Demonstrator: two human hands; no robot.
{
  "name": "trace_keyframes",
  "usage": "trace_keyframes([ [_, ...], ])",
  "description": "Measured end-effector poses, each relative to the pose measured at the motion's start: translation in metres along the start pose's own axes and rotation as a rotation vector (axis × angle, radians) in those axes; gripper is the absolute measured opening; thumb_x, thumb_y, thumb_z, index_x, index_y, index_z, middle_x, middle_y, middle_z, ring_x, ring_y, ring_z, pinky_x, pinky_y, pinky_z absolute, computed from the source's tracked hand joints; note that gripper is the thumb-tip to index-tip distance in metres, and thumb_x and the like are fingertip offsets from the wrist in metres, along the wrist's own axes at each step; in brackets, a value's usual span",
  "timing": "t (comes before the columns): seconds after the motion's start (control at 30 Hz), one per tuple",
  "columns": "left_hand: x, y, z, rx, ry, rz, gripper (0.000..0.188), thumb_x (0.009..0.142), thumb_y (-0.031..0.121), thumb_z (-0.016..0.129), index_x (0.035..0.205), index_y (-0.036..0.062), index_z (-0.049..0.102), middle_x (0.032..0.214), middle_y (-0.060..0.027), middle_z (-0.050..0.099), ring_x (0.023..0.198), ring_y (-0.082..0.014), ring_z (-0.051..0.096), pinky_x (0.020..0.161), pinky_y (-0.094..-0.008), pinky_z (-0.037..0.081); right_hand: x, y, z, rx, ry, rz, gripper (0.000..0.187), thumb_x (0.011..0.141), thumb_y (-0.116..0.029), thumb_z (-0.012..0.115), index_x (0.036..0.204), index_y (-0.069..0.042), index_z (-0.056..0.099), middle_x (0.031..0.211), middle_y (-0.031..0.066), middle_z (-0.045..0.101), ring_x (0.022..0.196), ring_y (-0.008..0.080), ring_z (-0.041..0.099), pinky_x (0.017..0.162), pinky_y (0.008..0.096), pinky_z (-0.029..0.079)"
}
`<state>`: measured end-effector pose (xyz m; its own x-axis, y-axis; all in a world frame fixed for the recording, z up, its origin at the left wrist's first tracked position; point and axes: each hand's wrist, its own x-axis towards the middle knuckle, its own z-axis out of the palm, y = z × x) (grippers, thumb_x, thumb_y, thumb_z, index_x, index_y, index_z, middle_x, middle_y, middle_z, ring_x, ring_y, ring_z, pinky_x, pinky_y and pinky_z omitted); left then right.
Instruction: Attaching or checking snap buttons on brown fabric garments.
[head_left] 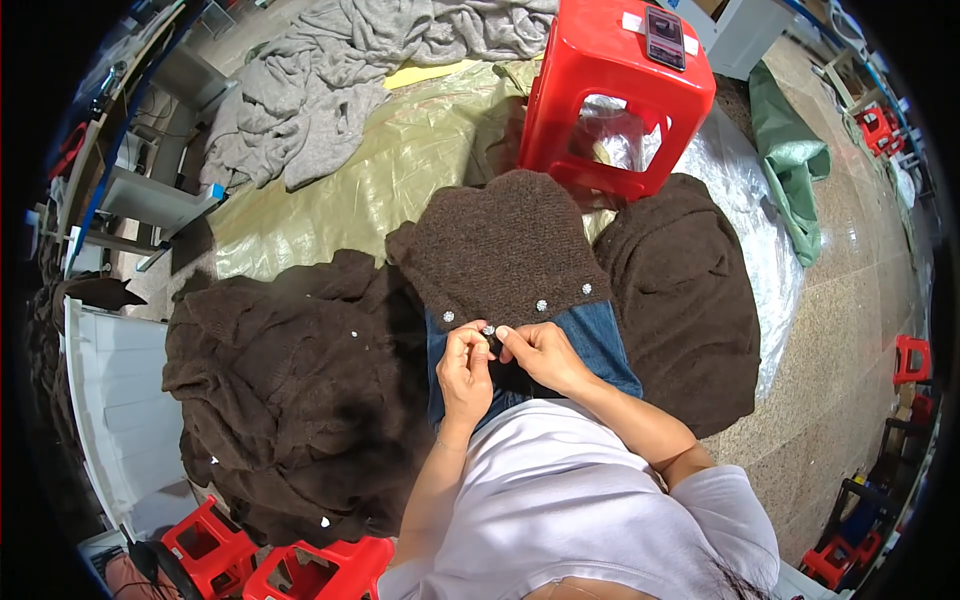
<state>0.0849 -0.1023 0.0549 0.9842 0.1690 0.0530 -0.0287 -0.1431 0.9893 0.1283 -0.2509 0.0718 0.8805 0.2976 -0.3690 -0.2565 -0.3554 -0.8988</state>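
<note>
Across my lap lies a dark brown knitted garment [505,235], its lower edge lined with several round, sparkly buttons [541,305]. My left hand [466,372] is closed, pinching the garment's edge beside one silvery button [489,330]. From the other side my right hand [546,356] is closed at the same spot, thumb and fingertips against that button. The fingertips of both hands nearly meet there. Whether anything thin, such as thread, is between them is too small to make out.
Piles of brown knitwear lie to my left [290,390] and right [685,300]. Ahead stands a red plastic stool [622,85] with a phone [665,38] on it. Grey knit fabric [300,110] covers part of a greenish sheet [440,150]. Red stools [330,565] sit at lower left.
</note>
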Motion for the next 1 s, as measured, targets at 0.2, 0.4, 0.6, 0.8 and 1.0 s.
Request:
trace_keyframes([
  [0.2, 0.000, -0.002, 0.001, -0.107, 0.029, 0.006, 0.005, 0.097, -0.002, 0.048, 0.100, -0.0026, 0.051, 0.115, -0.0174, 0.059, 0.077, -0.0111, 0.058, 0.071, -0.0233, 0.052, -0.005, 0.003, -0.005, 0.043, -0.025, -0.001, 0.049, 0.096, -0.040, 0.055, 0.072, 0.000, 0.070, 0.048, 0.0037, 0.049, 0.047, 0.0095, 0.044, 0.047, 0.0310, 0.035],
  [0.4, 0.003, -0.008, -0.007, 0.348, 0.155, 0.231, 0.002, 0.091, -0.001, 0.056, 0.091, -0.0004, 0.054, 0.100, -0.0138, 0.061, 0.074, -0.0172, 0.056, 0.062, -0.0263, 0.046, -0.025, 0.022, -0.018, 0.376, 0.029, -0.016, 0.048, 0.100, -0.036, 0.051, 0.072, 0.000, 0.068, 0.053, -0.0011, 0.050, 0.047, 0.0080, 0.041, 0.046, 0.0278, 0.033],
  [0.6, 0.001, 0.002, 0.001, 0.390, 0.220, 0.105, 0.009, 0.086, 0.001, 0.065, 0.085, 0.0010, 0.056, 0.089, -0.0115, 0.058, 0.075, -0.0205, 0.056, 0.061, -0.0290, 0.046, -0.026, 0.038, -0.042, 0.614, 0.380, -0.045, 0.049, 0.101, -0.046, 0.048, 0.081, -0.003, 0.063, 0.052, -0.0049, 0.040, 0.042, 0.0020, 0.029, 0.040, 0.0202, 0.020],
  [0.8, 0.017, 0.019, 0.011, 0.643, 0.218, 0.550, 0.016, 0.083, 0.002, 0.072, 0.076, 0.0002, 0.057, 0.086, -0.0115, 0.060, 0.067, -0.0166, 0.056, 0.056, -0.0262, 0.044, -0.017, 0.044, -0.036, 0.585, 0.482, -0.049, 0.019, 0.095, -0.024, 0.063, 0.092, -0.005, 0.064, 0.060, -0.0091, 0.045, 0.046, -0.0005, 0.031, 0.042, 0.0187, 0.022],
  [1.0, 0.011, 0.006, 0.037, -0.530, -0.246, -0.793, 0.031, 0.095, 0.028, 0.062, 0.106, 0.0001, 0.059, 0.087, -0.0145, 0.068, 0.067, -0.0177, 0.067, 0.059, -0.0276, 0.056, -0.017, 0.047, -0.033, 0.576, 0.521, -0.057, 0.009, 0.092, -0.010, 0.065, 0.098, -0.003, 0.065, 0.072, -0.0104, 0.052, 0.058, -0.0017, 0.038, 0.050, 0.0169, 0.028],
])
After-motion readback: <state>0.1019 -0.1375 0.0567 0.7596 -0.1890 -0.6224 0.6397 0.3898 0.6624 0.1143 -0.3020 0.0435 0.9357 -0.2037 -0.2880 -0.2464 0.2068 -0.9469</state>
